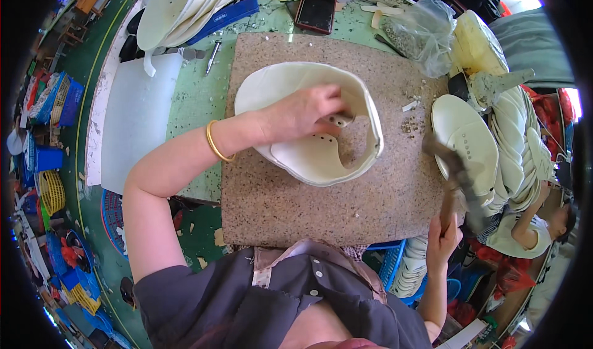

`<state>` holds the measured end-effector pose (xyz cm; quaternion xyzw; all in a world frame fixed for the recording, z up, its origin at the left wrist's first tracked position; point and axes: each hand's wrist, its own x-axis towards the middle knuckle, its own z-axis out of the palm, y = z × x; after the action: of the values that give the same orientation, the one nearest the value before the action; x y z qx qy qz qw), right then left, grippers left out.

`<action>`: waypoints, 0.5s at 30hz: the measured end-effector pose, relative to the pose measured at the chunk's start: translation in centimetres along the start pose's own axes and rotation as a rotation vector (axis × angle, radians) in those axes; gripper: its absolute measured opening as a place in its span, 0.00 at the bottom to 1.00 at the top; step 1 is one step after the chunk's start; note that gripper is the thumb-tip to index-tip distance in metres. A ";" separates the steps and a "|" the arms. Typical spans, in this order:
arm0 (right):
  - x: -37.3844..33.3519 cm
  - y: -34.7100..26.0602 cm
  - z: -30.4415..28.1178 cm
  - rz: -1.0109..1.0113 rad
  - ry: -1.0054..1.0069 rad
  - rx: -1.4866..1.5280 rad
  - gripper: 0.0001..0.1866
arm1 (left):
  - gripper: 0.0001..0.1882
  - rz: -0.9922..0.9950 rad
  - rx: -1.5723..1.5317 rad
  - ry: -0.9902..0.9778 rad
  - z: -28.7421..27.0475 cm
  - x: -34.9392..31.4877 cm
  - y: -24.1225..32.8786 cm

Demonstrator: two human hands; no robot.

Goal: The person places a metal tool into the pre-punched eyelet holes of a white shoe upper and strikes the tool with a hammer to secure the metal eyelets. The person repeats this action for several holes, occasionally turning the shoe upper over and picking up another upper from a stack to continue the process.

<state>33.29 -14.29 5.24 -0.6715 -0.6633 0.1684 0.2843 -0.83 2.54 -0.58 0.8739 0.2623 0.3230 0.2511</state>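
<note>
We find the right hand clenched round a hammer; the blurred left hand's grip, inside the white shell, we cannot tell. We judge hole-side positioning in hand; next calls for steady alignment. Smooth, curved shell, on speckled stone slab, green tabletop

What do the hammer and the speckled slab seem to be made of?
Hammer: probably a dark metal head and brown wooden handle, by their colours; blur hides the finish.
Slab: likely granite or similar stone, matt, from its dense specks.
</note>
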 end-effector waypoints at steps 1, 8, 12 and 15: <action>-1.2 1.5 -0.5 -0.043 -0.008 -0.165 0.07 | 0.11 0.002 0.001 -0.002 0.0 -0.1 -0.1; -4.4 4.9 0.2 -0.159 0.065 -0.547 0.12 | 0.10 0.212 0.464 -0.171 0.5 -0.4 0.2; -2.9 4.0 0.1 -0.219 0.004 -0.624 0.18 | 0.10 0.069 0.311 0.017 -1.6 0.3 2.5; -0.2 -0.3 0.9 -0.308 0.044 -0.577 0.19 | 0.15 -0.230 0.474 -0.024 -4.1 2.7 7.4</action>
<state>32.55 -14.33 4.71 -0.6197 -0.7711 -0.0859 0.1184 0.23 -0.12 7.80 0.8764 0.4255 0.2115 0.0776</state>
